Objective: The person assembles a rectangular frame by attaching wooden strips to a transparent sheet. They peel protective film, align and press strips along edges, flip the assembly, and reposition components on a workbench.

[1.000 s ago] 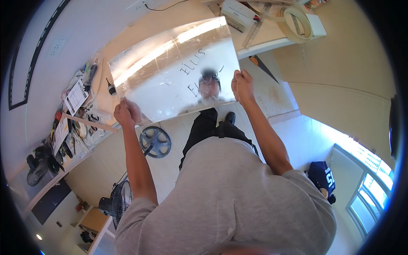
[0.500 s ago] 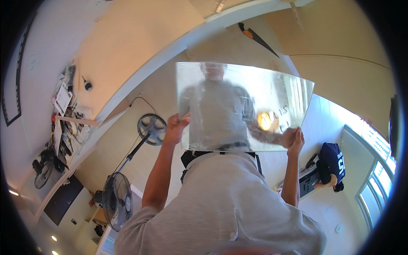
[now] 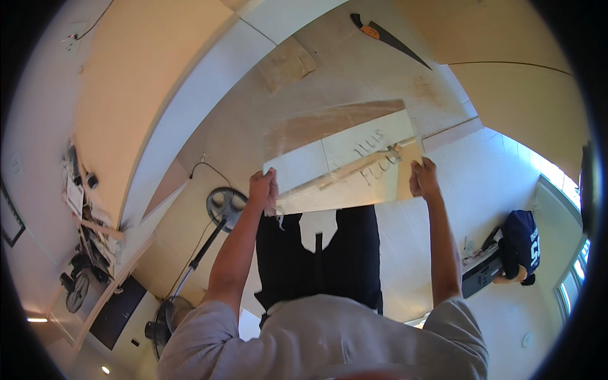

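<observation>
A rectangular frameless mirror (image 3: 297, 164) spans the space between my hands, held out in front of my body. Pale panels and dark handwritten marks show on its face. My left hand (image 3: 263, 188) is closed round its left edge near the lower corner, fingers pressed together. At the opposite edge, my right hand (image 3: 424, 177) grips the right side with thumb and fingers. Something thin and whitish hangs by the lower left corner. The mirror's back is hidden.
A handsaw (image 3: 392, 41) lies on the floor ahead. To the left stands a pedestal fan with a round base (image 3: 226, 206). A person in a dark blue shirt (image 3: 522, 237) is at the right, beside a black case (image 3: 482, 273). Cluttered tools (image 3: 88, 215) lie far left.
The mirror has tilted in my hands: it showed my torso's reflection and now shows pale panels. Both hands still hold it. The view has shifted, and my dark trousers show more.
</observation>
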Demonstrator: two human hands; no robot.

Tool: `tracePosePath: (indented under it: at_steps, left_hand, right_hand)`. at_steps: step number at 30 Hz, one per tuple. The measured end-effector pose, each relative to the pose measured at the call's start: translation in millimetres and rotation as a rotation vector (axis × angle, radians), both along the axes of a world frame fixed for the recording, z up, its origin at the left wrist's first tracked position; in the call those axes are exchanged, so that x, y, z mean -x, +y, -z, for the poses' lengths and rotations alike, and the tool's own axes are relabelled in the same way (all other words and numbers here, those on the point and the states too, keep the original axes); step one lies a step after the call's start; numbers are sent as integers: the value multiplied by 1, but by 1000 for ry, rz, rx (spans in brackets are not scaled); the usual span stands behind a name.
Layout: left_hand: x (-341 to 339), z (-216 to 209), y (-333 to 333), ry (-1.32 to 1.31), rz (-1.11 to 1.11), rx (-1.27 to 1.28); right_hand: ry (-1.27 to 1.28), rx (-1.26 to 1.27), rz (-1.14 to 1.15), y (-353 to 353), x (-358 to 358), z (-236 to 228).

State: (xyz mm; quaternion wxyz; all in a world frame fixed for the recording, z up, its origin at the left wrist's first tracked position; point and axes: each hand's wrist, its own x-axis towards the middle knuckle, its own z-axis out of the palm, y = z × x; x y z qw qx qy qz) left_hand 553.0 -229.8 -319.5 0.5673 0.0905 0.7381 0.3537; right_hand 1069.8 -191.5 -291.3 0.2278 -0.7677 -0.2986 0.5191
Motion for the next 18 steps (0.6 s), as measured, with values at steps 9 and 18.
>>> tracePosePath:
  at_steps: [9, 18]
  left_hand:
    - [156, 155, 75, -120, 37, 81]
    - [229, 294, 133, 34, -194, -3]
  right_hand:
    - [181, 117, -100, 200, 151, 208]
    - [191, -78, -188, 308, 252, 340]
